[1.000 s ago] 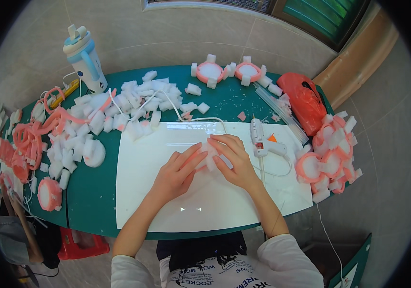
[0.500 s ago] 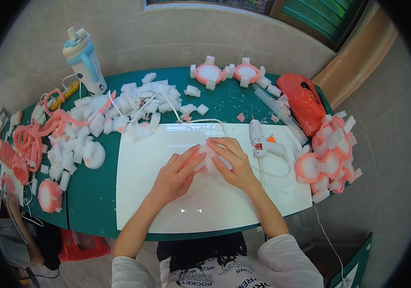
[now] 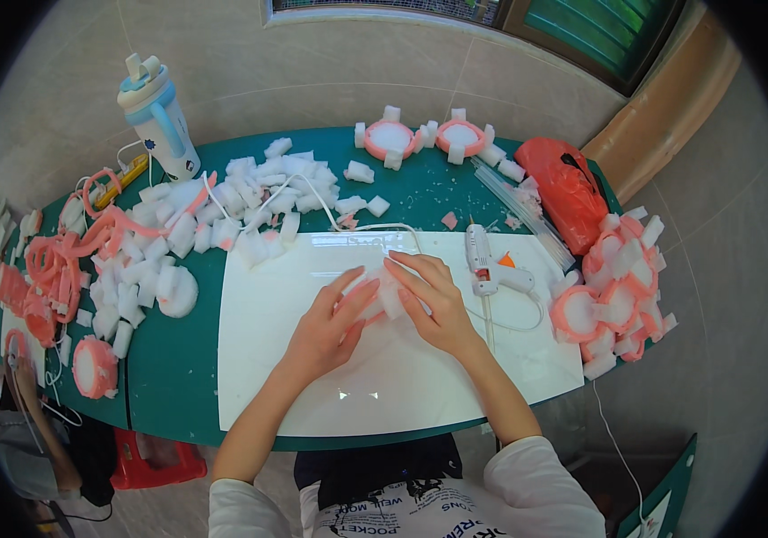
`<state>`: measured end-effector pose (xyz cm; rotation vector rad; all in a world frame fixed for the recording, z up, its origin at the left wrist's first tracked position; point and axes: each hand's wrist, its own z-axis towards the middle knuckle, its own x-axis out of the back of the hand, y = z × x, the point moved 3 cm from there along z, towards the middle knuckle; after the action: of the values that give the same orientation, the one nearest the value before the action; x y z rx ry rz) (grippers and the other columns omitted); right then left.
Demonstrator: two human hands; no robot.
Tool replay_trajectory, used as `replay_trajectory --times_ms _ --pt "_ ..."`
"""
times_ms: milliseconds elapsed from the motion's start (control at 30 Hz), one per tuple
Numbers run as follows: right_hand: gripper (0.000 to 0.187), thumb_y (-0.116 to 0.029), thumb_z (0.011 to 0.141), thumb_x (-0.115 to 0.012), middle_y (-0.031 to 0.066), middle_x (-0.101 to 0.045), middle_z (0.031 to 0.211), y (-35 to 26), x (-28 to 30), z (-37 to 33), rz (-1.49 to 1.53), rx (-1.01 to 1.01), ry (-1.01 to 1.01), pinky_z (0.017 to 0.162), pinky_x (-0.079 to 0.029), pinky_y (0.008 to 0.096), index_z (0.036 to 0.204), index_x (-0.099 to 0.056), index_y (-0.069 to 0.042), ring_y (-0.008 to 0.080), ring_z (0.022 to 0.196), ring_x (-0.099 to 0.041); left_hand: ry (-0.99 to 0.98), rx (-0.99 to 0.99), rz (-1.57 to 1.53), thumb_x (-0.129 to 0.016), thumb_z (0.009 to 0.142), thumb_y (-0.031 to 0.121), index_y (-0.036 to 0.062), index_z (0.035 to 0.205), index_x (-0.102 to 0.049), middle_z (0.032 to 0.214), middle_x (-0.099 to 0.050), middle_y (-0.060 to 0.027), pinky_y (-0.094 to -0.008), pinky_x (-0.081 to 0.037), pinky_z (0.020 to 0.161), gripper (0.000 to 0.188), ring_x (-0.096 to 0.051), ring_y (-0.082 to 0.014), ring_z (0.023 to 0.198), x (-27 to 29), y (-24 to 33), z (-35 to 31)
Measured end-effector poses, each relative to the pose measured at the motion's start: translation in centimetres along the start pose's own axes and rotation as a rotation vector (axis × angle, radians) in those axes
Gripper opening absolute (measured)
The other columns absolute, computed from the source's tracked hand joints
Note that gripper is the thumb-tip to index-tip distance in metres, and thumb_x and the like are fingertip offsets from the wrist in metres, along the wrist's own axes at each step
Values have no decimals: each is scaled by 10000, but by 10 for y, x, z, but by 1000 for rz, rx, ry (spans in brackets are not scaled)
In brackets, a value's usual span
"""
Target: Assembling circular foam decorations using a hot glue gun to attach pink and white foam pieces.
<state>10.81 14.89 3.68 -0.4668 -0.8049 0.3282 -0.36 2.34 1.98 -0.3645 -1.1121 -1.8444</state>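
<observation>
Over the white board (image 3: 312, 408), my left hand (image 3: 328, 325) and my right hand (image 3: 436, 305) close in from both sides on a pink foam ring with white foam pieces (image 3: 390, 296). Fingers of both hands press against it, hiding much of its shape. A white block on it shows between my fingertips. To the right of my right hand lies a white glue gun (image 3: 483, 265) with an orange part beside it, its cord looping on the board.
White foam blocks (image 3: 258, 193) and pink foam strips (image 3: 52, 269) heap up at left. Pink rings with white blocks (image 3: 617, 303) pile at right near a red bag (image 3: 563, 188). A bottle (image 3: 160, 117) stands at back left. Another person's hand (image 3: 18, 359) shows far left.
My left fingers have shifted slightly up along the foam piece, and slightly more of its pink and white shows. My right hand stays nearly in place.
</observation>
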Motion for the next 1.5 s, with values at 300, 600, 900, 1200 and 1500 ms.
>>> replay_trajectory --times_ms 300,600,900,1200,1500 --pt "353 -128 833 -469 121 -469 1173 10 -1 -4 -66 -76 -107 901 -301 357 1166 -479 -12 276 1066 -415 260 327 -332 -643 663 6 60 1233 -375 932 -565 -112 -297 -450 731 633 -561 -206 828 9 -21 -5" --pt "338 -198 913 -321 164 -531 1027 34 -14 -10 231 -380 -35 791 -393 323 1106 -512 3 285 879 -504 280 331 -267 -678 651 43 49 1141 -459 919 -590 -108 -276 -470 720 537 -589 -202 825 28 -28 -2" --pt "268 -147 850 -498 77 -583 966 48 -10 -11 364 -505 -106 670 -423 251 1089 -549 -36 132 755 -524 -135 96 128 -685 624 68 157 1140 -513 827 -569 -92 -310 -472 665 551 -572 -256 772 23 7 40" --pt "449 -176 673 -691 110 -565 910 41 -7 -8 214 -405 -251 640 -427 298 1065 -539 -18 207 756 -512 -293 -88 379 -696 633 118 218 1222 -440 934 -563 -76 -336 -440 764 650 -561 -251 819 -5 29 70" --pt "389 -131 650 -698 106 -578 785 51 -11 -10 226 -318 -172 583 -410 283 1003 -570 -26 195 639 -501 -122 216 -106 -723 622 156 32 1139 -503 1007 -585 -153 -313 -452 790 576 -582 -244 902 23 -6 27"
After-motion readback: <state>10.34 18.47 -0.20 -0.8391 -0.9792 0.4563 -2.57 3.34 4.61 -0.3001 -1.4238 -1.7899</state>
